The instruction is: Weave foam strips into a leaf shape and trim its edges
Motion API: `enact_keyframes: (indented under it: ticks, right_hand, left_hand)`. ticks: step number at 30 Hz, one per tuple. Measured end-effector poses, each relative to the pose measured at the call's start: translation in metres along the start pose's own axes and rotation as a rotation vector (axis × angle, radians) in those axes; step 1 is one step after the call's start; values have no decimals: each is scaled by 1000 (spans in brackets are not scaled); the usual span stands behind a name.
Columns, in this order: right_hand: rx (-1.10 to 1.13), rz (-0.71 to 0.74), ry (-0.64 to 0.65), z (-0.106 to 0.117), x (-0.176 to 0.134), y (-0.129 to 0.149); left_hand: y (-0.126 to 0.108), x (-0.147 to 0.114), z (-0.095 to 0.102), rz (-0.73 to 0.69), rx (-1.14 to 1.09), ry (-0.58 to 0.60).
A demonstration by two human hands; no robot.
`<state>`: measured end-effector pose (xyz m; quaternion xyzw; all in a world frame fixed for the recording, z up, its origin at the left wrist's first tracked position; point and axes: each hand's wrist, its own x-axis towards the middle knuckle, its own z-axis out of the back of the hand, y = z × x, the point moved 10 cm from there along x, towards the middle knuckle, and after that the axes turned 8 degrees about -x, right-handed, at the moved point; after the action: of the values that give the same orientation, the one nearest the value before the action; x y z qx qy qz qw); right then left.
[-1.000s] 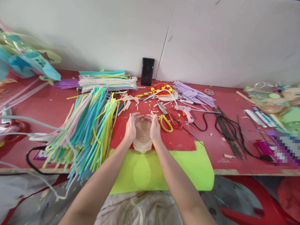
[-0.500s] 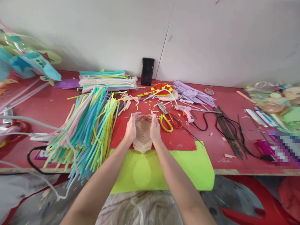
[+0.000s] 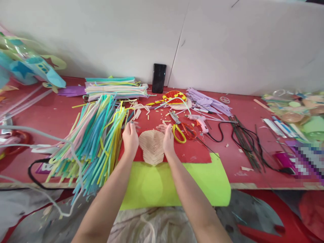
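A beige, leaf-shaped piece with ribs slanting to a middle line (image 3: 153,146) lies on a red sheet (image 3: 189,153), its lower tip reaching the lime-green sheet (image 3: 192,185). My left hand (image 3: 131,140) is just left of the piece, apart from it, with fingers stretched forward and nothing in them. On the piece's right edge rests or hovers my right hand (image 3: 167,139), fingers extended and pointing inward; whether it touches cannot be told. Scissors with yellow and orange handles (image 3: 179,133) lie right beside the right hand.
Bundled pastel pipe cleaners (image 3: 96,135) spread at left, with more stacked (image 3: 113,87) behind. A black phone (image 3: 159,78) leans on the wall. Right of the scissors are a glue gun (image 3: 199,122), its black cord and dark thin sticks (image 3: 249,148). Purple strips (image 3: 209,102) lie behind.
My left hand has moved left, away from the beige piece, which now shows wider and fully spread between the hands. My right hand has hardly shifted.
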<state>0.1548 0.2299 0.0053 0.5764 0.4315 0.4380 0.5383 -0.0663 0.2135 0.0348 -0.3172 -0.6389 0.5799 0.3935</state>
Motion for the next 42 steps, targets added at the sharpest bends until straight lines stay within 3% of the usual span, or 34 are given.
enact_keyframes:
  ticks: [3, 8, 12, 19, 25, 28, 32, 36, 39, 42]
  right_hand:
    - [49, -14, -21, 3, 1, 1]
    - [94, -18, -57, 7, 2, 1]
    - [136, -29, -56, 8, 6, -2]
    - [404, -198, 43, 15, 20, -12]
    - [368, -324, 164, 6, 14, -15]
    - [299, -258, 216, -4, 9, -7]
    - [284, -130, 115, 1, 10, 1]
    - [308, -92, -6, 13, 14, 0]
    - [254, -59, -23, 18, 15, 5]
    - [94, 57, -72, 25, 9, 27]
  left_hand:
    - [6, 4, 0, 17, 298, 102]
    - [15, 4, -18, -35, 362, 305]
    - [26, 7, -21, 40, 205, 362]
    - [26, 2, -25, 241, -43, 391]
    - [19, 8, -19, 263, -334, 252]
    - [23, 12, -13, 293, -445, 160]
    - [27, 4, -32, 439, -619, 280]
    - [33, -10, -50, 542, -629, 365]
    - [37, -15, -55, 537, -579, 377]
    - [35, -12, -49, 475, -576, 293]
